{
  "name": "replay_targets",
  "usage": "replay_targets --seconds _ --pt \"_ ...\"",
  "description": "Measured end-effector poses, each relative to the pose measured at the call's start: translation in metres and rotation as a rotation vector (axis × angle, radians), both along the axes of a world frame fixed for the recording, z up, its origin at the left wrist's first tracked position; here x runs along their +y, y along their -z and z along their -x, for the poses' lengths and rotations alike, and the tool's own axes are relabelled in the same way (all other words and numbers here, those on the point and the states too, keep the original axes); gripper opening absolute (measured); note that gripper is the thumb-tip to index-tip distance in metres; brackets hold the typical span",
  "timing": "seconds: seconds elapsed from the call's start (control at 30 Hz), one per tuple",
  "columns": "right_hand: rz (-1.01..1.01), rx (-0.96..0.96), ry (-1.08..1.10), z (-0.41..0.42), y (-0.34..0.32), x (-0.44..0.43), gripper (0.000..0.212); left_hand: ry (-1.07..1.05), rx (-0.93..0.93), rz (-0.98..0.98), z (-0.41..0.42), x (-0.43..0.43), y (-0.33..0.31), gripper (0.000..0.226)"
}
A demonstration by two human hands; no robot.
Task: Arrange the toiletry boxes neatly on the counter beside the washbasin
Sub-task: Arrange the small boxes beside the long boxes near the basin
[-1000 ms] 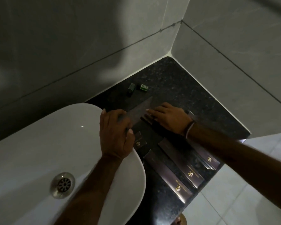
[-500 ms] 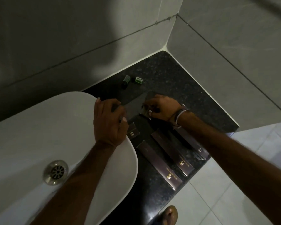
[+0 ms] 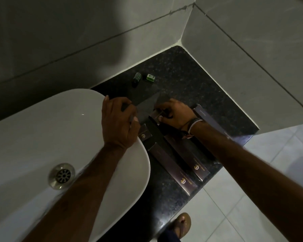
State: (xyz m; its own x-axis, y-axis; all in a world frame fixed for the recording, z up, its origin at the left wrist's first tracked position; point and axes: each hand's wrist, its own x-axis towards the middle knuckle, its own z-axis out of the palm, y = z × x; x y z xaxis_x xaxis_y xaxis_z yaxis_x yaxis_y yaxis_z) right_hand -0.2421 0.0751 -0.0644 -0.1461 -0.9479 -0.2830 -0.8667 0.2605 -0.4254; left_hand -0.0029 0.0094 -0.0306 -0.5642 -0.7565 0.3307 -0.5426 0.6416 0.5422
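Dim light; grey tiled walls, pale floor tiles.

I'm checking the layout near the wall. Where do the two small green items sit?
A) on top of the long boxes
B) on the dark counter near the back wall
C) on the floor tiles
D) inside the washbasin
B: the two small green items sit on the dark counter close to the back wall.

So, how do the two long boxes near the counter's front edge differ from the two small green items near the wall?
The long boxes are dark purple with gold logos; the green items are tiny. The boxes lie side by side, parallel, at the counter's front; the green items sit apart at the back. Neither pair is touched by the hands.
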Motion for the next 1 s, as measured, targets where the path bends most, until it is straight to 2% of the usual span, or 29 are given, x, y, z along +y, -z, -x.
replay_targets --seconds 0.2,0.3,0.43,0.6,0.9,1.0 --pt "0.009 0.014 0.031 -0.004 0.001 0.011 0.055 0.002 -0.002 0.003 0.000 0.000 0.002 0.037" --pt "0.141 0.100 0.011 -0.013 -0.006 0.020 0.063 -0.001 -0.002 0.009 0.000 -0.002 0.005 0.036" --pt "0.148 0.159 -0.325 -0.043 -0.014 0.015 0.070 -0.008 0.016 0.025 0.001 -0.004 0.013 0.038" --pt "0.008 0.266 -0.540 -0.061 -0.017 -0.011 0.056 -0.007 0.041 0.051 0.001 -0.006 0.019 0.033" --pt "-0.046 0.283 -0.552 -0.054 -0.019 -0.017 0.056 -0.022 0.038 0.061 0.002 -0.007 0.020 0.032" --pt "-0.060 0.270 -0.517 -0.055 -0.019 -0.016 0.066 -0.023 0.036 0.056 0.002 -0.006 0.017 0.036"
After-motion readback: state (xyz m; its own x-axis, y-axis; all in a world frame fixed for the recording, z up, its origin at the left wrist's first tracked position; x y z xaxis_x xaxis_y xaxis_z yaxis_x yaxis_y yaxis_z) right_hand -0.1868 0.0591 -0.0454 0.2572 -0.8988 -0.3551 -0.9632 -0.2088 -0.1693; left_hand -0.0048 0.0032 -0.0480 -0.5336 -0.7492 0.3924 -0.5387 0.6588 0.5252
